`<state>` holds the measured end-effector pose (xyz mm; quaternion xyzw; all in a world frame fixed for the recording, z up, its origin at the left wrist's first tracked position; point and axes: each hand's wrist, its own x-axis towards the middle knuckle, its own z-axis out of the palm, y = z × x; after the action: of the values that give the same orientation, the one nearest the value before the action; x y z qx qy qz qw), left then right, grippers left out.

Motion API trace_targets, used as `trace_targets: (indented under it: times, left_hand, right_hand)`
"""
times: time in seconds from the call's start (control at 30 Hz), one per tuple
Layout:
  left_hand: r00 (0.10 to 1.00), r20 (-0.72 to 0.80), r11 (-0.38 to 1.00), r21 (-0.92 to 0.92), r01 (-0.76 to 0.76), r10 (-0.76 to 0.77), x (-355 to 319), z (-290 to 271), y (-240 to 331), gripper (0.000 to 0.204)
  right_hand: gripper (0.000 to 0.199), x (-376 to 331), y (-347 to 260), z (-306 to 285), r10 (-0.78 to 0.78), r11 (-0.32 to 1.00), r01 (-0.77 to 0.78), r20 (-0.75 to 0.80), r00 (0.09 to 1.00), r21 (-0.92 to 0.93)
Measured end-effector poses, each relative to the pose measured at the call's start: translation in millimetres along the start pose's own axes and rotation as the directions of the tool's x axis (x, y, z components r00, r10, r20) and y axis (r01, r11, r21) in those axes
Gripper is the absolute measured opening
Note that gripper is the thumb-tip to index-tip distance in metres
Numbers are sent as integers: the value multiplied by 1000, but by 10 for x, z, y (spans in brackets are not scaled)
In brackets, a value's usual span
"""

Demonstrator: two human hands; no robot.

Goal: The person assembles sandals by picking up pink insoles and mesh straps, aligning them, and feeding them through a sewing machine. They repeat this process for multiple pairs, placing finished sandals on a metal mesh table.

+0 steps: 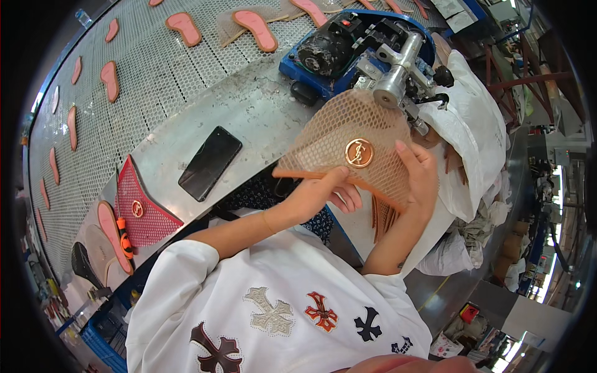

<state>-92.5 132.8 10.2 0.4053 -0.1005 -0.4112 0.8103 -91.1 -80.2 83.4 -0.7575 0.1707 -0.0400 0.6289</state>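
Note:
A beige mesh shoe upper point(323, 140) with a round gold emblem point(359, 153) and a tan folded edge is spread between my hands. My left hand point(326, 194) pinches its lower edge between thumb and fingers, below the emblem. My right hand point(418, 174) grips its right side, thumb on top. The upper's far edge lies just under the metal roller head point(393, 87) of a blue-based machine point(339, 59); whether the roller touches it I cannot tell. Below my right hand, several tan strip-like pieces point(382, 217) hang partly hidden.
A black phone point(210, 163) lies on the metal table point(168, 140). Left of it are a red mesh upper point(149, 214), an orange-and-black screwdriver point(124, 239) and a pink insole point(112, 230). More insoles point(185, 29) rest on the perforated conveyor belt point(155, 68). A white sack point(472, 124) stands right.

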Motion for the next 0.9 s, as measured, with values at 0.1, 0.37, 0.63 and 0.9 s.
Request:
trace_targets:
  times: [0.1,0.37,0.63,0.9]
  left_hand:
    - [997,60,998,-32,47,-45,69,125,-59,57]
    - [990,-133,974,-226,9,-40,186,347,-98,56]
    - [928,-368,954,-250,-164,62,87,-79,228,48]
    - [39,-589,545,718,-432,807,-597,-1787,1273,25]
  right_hand:
    - [26,-9,-187,-150,-68,988,74,44,997,-134]
    - [33,-44,-171,-231,-74,989,73,-9,997,-130]
    - [29,-54,261,193,2,996,20,231,973,-92]
    - [26,-356,918,355,94,992,-62,318,943,-110]
